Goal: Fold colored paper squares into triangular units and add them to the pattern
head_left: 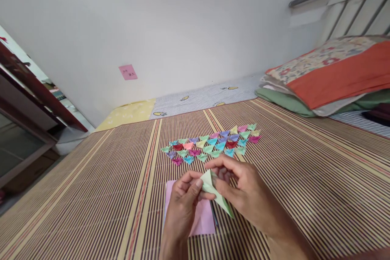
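Observation:
A pale green sheet of folded paper is between my two hands, with one point up and a long point slanting down to the right. My left hand pinches its left side between thumb and fingers. On the other side, my right hand is closed around the paper's upper right part; some of its fingertips are hidden behind the paper. Below my hands lies a stack of pink paper, partly covered by my left hand. Beyond them, several small folded paper pieces in many colours stand in rows.
A striped bamboo mat covers the bed. Folded bedding with an orange and floral cover is piled at the right, by a radiator. On the white wall hangs a pink note. A doorway and cabinet stand at the left.

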A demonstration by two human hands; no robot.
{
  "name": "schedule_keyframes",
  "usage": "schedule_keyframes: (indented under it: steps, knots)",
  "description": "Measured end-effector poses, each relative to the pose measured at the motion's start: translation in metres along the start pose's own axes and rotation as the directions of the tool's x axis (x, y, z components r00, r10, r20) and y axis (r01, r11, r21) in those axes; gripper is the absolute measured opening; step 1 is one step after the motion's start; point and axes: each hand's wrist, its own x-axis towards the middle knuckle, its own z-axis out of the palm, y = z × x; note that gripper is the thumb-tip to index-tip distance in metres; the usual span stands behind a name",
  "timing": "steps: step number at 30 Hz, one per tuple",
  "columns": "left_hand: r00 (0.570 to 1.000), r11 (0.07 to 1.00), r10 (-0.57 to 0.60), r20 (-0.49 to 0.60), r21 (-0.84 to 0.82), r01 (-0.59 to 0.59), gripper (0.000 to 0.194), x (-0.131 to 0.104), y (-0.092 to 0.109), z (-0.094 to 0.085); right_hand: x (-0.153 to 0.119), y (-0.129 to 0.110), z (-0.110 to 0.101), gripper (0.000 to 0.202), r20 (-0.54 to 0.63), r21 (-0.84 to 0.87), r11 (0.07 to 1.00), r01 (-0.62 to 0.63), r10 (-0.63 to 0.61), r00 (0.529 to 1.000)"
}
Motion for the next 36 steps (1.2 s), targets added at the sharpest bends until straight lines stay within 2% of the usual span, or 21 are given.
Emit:
schedule_keyframes:
  steps: [5, 9, 16, 22, 26, 29, 32, 36]
  knots:
    - [1.000, 1.000, 0.000, -0.003, 0.022, 0.000, 0.028, -0.003, 0.006, 0.001, 0.001, 0.008, -0.003, 0.015, 0.011, 0.105, 0.994, 0.025, -0.026, 1.000]
    - [0.999, 0.998, 0.032, -0.020, 0.058, -0.031, 0.030, -0.004, 0.005, 0.002, 0.002, 0.014, -0.001, 0.010, -0.007, 0.223, 0.975, -0.020, 0.022, 1.000]
    - [0.991, 0.998, 0.057, -0.118, 0.012, -0.056, 0.039, -0.001, 0.001, 0.002, 0.002, 0.011, 0.001, 0.015, 0.055, 0.218, 0.976, -0.013, 0.001, 0.998]
    - [0.993, 0.994, 0.034, -0.112, -0.100, -0.045, 0.036, 0.002, -0.003, -0.002, 0.004, 0.007, 0.000, 0.012, 0.136, 0.264, 0.963, -0.061, 0.025, 0.990]
    - [0.993, 0.993, 0.034, -0.113, -0.112, -0.047, 0.037, 0.002, -0.005, -0.003, 0.005, 0.003, 0.002, 0.009, 0.133, 0.241, 0.967, -0.082, 0.051, 0.990]
    - [0.986, 0.996, 0.080, -0.145, -0.031, -0.086, 0.039, 0.001, -0.003, -0.003, 0.005, 0.000, 0.002, 0.010, 0.106, 0.209, 0.975, -0.078, 0.056, 0.993]
    - [0.970, 0.972, 0.180, -0.165, 0.179, -0.150, 0.036, -0.001, 0.001, 0.000, 0.006, 0.002, 0.003, 0.012, 0.084, 0.205, 0.977, -0.065, 0.048, 0.995]
    - [0.915, 0.895, 0.339, -0.221, 0.376, -0.240, 0.037, -0.007, 0.004, 0.009, 0.008, 0.013, 0.009, 0.006, 0.112, 0.337, 0.937, -0.093, 0.058, 0.992]
